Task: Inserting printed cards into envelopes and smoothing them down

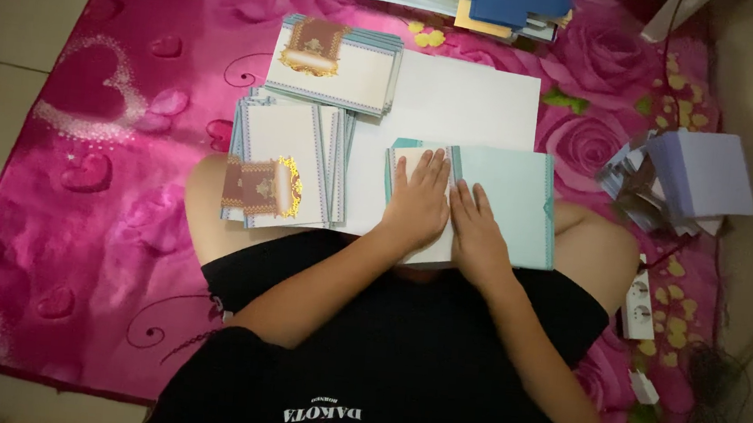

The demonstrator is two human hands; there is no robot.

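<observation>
Centrally, a pale teal folded card (502, 203) is pressed flat on a white sheet (457, 101) by both hands, left hand (418, 201) and right hand (475, 228), fingers spread open; it looks light, stiff, best held by its edges.

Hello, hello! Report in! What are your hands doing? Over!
Left hand and right hand flat, side by side, pressing the teal card. Card stacks lie left of it. Nothing in the way.
</observation>
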